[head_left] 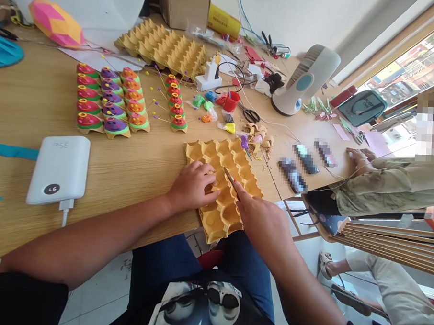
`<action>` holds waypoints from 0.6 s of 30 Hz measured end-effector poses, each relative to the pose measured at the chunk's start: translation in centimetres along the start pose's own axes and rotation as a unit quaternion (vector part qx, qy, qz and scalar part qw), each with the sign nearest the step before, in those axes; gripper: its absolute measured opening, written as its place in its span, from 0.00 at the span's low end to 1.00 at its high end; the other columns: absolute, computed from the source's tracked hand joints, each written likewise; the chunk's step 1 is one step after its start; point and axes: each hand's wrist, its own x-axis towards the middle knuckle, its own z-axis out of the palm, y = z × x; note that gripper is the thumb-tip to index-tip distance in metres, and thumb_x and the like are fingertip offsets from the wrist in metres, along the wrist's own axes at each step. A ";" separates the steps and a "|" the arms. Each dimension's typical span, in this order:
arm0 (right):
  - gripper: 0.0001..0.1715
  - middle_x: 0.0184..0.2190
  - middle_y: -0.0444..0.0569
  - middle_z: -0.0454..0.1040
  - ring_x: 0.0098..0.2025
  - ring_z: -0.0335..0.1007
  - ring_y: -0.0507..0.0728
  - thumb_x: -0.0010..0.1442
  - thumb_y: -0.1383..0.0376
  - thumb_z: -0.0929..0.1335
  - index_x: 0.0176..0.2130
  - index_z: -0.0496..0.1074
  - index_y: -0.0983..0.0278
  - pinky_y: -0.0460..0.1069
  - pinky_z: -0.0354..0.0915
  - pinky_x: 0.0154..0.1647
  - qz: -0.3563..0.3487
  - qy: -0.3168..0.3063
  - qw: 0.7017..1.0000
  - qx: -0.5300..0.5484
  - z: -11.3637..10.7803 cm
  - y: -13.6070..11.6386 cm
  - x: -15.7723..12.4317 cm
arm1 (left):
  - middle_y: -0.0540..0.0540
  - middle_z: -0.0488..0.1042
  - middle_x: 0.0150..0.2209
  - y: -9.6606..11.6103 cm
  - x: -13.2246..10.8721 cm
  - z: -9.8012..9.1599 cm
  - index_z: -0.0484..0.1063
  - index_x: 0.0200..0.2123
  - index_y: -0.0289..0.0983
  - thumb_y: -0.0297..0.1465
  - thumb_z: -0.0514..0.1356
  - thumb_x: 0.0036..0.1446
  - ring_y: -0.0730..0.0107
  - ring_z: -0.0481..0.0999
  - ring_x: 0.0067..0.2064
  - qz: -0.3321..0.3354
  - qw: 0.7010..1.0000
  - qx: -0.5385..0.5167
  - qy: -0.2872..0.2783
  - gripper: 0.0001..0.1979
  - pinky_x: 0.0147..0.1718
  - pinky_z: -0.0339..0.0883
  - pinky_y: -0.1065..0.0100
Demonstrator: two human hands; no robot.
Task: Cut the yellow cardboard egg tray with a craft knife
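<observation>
A yellow-brown moulded egg tray (pixel 222 218) lies at the table's front edge, its near end jutting over my lap. My left hand (pixel 192 186) rests on the tray's left side, fingers bent over its cups and thumb apart, gripping it. In my right hand (pixel 259 217) is a narrow-bladed cutting tool (pixel 229 175) with a small red spot, its tip pointing up and left over the tray's middle. The handle is hidden in my closed fingers, so I cannot tell its exact kind.
Painted egg-cup figures (pixel 113 105) stand in rows at the left. Behind are another egg tray (pixel 164 47), a red cup (pixel 231 102), black scissors (pixel 250 114) and a fan (pixel 307 80). A white power bank (pixel 60 170) lies left. Another person's hands (pixel 361 159) rest at the right.
</observation>
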 end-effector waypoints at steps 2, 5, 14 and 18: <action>0.35 0.35 0.46 0.83 0.33 0.80 0.55 0.75 0.60 0.62 0.76 0.51 0.53 0.47 0.57 0.25 -0.001 0.000 1.000 0.004 0.0 0.2 -0.3 | 0.42 0.76 0.51 0.0 0.0 0.0 0.78 0.33 0.40 0.45 0.62 0.59 0.51 0.69 0.50 -0.005 1.000 -0.005 0.003 0.14 0.51 0.65 0.49; 0.35 0.34 0.46 0.83 0.33 0.80 0.54 0.75 0.60 0.63 0.75 0.51 0.52 0.47 0.57 0.26 0.002 0.000 1.000 0.007 0.1 0.6 -0.8 | 0.42 0.76 0.51 0.1 -0.1 0.1 0.78 0.33 0.40 0.44 0.62 0.59 0.51 0.69 0.50 -0.006 1.000 -0.012 0.004 0.14 0.52 0.65 0.49; 0.37 0.37 0.47 0.83 0.37 0.81 0.55 0.75 0.60 0.63 0.76 0.48 0.52 0.46 0.61 0.29 -0.001 -0.030 0.999 0.023 -0.2 0.6 0.1 | 0.43 0.77 0.51 0.1 0.0 0.0 0.78 0.34 0.40 0.45 0.63 0.59 0.51 0.70 0.50 -0.003 1.000 0.007 -0.001 0.14 0.50 0.66 0.49; 0.35 0.36 0.46 0.83 0.36 0.81 0.55 0.75 0.61 0.62 0.76 0.50 0.52 0.46 0.61 0.29 -0.004 -0.013 1.000 0.016 0.0 0.8 -0.3 | 0.43 0.77 0.52 0.1 0.0 0.1 0.77 0.34 0.40 0.45 0.62 0.59 0.51 0.70 0.50 -0.001 1.000 0.002 0.001 0.14 0.50 0.66 0.50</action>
